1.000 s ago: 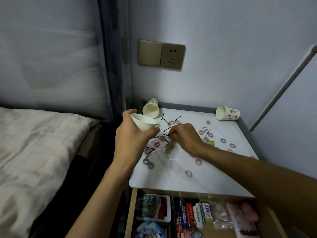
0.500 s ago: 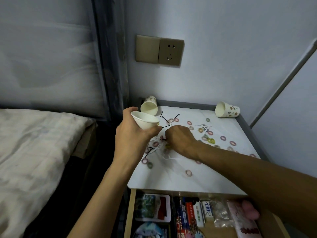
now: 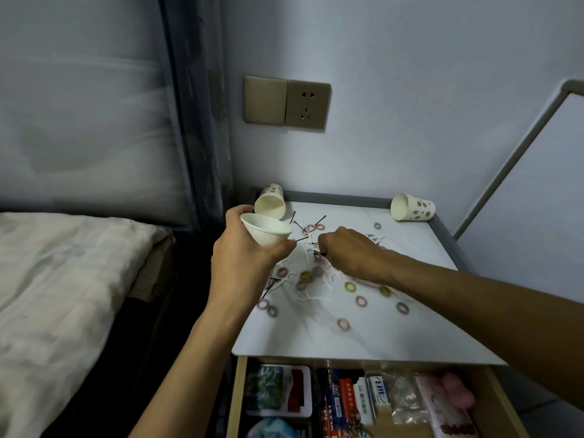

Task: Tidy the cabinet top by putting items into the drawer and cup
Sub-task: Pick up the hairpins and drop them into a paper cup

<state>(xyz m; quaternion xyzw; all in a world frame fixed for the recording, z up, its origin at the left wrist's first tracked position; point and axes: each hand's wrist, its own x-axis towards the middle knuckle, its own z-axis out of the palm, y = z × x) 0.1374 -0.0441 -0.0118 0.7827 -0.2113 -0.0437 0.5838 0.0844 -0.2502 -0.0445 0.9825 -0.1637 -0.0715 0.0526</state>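
Observation:
My left hand [image 3: 243, 257] grips a white paper cup [image 3: 265, 230], tilted with its mouth facing right, above the left side of the white cabinet top [image 3: 354, 336]. My right hand [image 3: 346, 252] is curled just right of the cup, fingertips pinching something small and dark among the clutter; I cannot tell which item. Several small coloured hair rings [image 3: 350, 286], black hairpins [image 3: 319, 220] and white floss picks [image 3: 313, 297] lie scattered over the top. The drawer [image 3: 354, 403] below stands open.
Two more paper cups lie on their sides at the back: one back left [image 3: 270, 205], one back right [image 3: 412, 207]. The drawer holds packets, lighters and a pink item. A bed [image 3: 63, 279] lies to the left; a wall socket [image 3: 287, 104] is above.
My right hand slid from the middle of the clutter toward the cup and lifted slightly. My left hand keeps holding the cup in about the same place.

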